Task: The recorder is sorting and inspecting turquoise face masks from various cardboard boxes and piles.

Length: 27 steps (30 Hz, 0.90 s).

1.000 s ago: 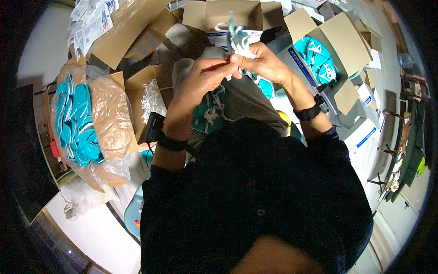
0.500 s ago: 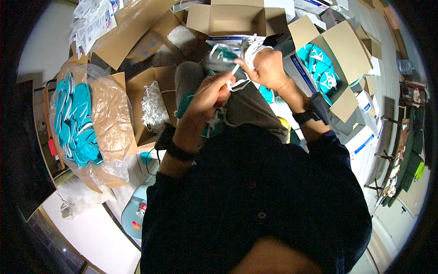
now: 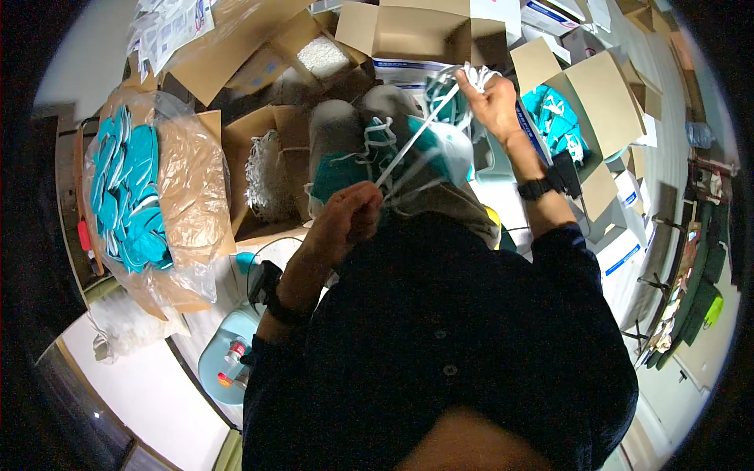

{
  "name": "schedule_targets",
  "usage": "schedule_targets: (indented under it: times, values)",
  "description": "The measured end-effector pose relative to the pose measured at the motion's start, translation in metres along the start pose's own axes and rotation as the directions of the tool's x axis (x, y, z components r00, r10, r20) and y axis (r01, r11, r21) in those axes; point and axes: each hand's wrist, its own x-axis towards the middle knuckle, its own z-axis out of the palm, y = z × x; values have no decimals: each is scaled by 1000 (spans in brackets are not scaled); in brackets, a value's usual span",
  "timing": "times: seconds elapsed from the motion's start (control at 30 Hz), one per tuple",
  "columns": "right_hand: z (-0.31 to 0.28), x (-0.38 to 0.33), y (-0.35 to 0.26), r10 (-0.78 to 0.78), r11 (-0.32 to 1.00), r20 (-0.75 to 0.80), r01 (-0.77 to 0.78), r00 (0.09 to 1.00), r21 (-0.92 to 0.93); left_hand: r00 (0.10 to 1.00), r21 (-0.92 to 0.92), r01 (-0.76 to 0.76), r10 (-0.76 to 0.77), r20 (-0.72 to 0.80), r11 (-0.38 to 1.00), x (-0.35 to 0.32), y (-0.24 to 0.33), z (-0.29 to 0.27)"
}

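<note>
My left hand (image 3: 345, 220) is closed on the end of a white strap (image 3: 416, 137), low over my lap. The strap runs taut up to my right hand (image 3: 492, 102), whose fingers are wrapped round a bunch of white straps. Below that hand hang teal-and-white cup-shaped face masks (image 3: 452, 149), smeared by motion; how each strap joins them cannot be made out. More teal masks (image 3: 338, 177) with white straps lie across my thighs.
At left, a plastic-lined carton (image 3: 192, 180) holds many teal masks; beside it a carton (image 3: 236, 149) contains white straps. An open carton (image 3: 593, 94) at right holds strapped masks. Another open carton (image 3: 416, 31) stands ahead. A light-blue stool (image 3: 216, 361) carries a bottle.
My hands have moved apart, the left down toward me and the right up and to the right. The strap between them has gone from slack to stretched, and the masks have swung.
</note>
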Motion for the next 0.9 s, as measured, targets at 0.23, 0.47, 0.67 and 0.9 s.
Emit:
schedule_targets:
  times: [0.23,0.47,0.67,0.9]
  values:
    - [-15,-23,-84,48,751,184,-157,982,642,943,-11,-314,313,109,949,28,-2,11]
    - [-30,-32,-95,149,311,398,-425,905,850,953,-161,-250,272,133,955,45,-4,-5]
    - [-52,-36,-101,205,254,277,-325,939,911,996,-396,-56,79,43,916,70,0,-53]
    - [-53,-48,-79,303,213,353,-424,885,880,916,-381,-400,350,-195,833,148,101,-97]
